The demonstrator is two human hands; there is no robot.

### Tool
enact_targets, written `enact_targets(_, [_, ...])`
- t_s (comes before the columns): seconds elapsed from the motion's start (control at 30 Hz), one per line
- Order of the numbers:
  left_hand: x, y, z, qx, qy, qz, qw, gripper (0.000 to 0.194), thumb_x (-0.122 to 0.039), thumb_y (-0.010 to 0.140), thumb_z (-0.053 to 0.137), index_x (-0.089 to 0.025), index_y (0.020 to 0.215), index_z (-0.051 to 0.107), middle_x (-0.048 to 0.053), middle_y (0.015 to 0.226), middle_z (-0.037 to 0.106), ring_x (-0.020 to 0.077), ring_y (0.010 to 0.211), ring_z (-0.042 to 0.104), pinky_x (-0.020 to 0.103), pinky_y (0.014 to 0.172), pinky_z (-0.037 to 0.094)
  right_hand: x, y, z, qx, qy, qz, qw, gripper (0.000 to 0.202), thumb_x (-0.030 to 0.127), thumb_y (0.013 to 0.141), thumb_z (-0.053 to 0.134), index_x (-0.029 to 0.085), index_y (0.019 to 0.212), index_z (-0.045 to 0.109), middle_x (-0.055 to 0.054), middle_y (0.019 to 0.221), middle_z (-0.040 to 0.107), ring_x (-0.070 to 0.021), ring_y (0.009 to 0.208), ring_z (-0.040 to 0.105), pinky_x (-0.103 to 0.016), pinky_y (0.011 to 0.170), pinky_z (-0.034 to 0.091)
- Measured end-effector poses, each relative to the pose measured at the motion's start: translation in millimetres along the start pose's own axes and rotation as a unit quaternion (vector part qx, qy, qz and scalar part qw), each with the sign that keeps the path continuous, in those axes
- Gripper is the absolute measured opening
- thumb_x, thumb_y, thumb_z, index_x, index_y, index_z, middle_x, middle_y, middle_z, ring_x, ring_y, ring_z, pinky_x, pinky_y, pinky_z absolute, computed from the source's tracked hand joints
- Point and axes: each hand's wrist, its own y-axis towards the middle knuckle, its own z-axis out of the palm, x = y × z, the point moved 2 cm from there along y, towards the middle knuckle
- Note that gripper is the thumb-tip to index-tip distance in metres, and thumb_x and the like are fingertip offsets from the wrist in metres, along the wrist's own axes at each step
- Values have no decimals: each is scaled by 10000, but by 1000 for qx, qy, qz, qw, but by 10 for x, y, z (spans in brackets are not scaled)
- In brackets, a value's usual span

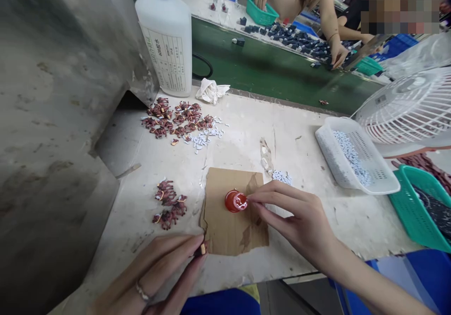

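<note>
Nearest to the camera, the left hand (pixel 155 270) pinches a small dark piece (pixel 201 249) with a tan end between its fingertips, just at the lower left corner of a torn cardboard sheet (pixel 230 233). A ring sits on one finger of this hand. The right hand (pixel 299 223) reaches over the cardboard from the right; its fingers are drawn narrow together and the tips touch a small red cap (pixel 236 201) with something white in it, which stands on the upper part of the cardboard.

To the left of the cardboard lies a small cluster of dark red pieces (pixel 169 204), and farther back a bigger heap of dark red pieces (pixel 174 118) with tiny white bits (pixel 206 136) beside it. All rests on a pale, scratched and stained worktable (pixel 310 165). Behind the heap stands a white plastic bottle (pixel 167 35) with a blue top and a printed label, and near it a crumpled white cloth (pixel 212 91). A grey metal housing (pixel 52 118) fills the left side.

At the right are a white basket (pixel 326 153) holding small pale bits, a green basket (pixel 410 202) and a white fan (pixel 410 103). Beyond the table runs a green conveyor belt (pixel 275 73); across it another person (pixel 310 0) handles dark parts (pixel 299 38) next to another green basket (pixel 261 15)
</note>
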Motion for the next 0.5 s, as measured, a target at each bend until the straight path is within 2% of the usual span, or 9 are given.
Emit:
enact_targets(0.23, [-53, 22, 51, -21, -3, -33, 999, 283, -60, 891, 648, -208, 1131, 679, -46, 1085, 690, 4, 994, 642, 106, 947, 514, 7, -23, -12, -10, -25, -16, 999, 208, 56, 956, 626, 179, 1087, 730, -48, 1016, 719, -126, 910, 683, -238, 774, 567])
enact_targets(0.4, [-42, 37, 51, 35, -18, -10, 999, 282, -100, 905, 659, -202, 1169, 662, -36, 1080, 681, 1, 1017, 644, 76, 958, 517, 27, -33, -21, -22, -18, -9, 1000, 235, 39, 946, 633, 198, 1088, 731, -43, 1006, 727, -131, 899, 688, -245, 761, 576])
enact_targets(0.5, [-54, 49, 52, 25, -23, -9, 999, 307, -94, 863, 708, -207, 1146, 669, -42, 1044, 698, 15, 982, 664, 85, 941, 535, 135, -56, -12, -34, 32, 8, 999, 246, 31, 929, 652, 210, 1076, 734, -34, 993, 740, -129, 898, 699, -235, 756, 588])
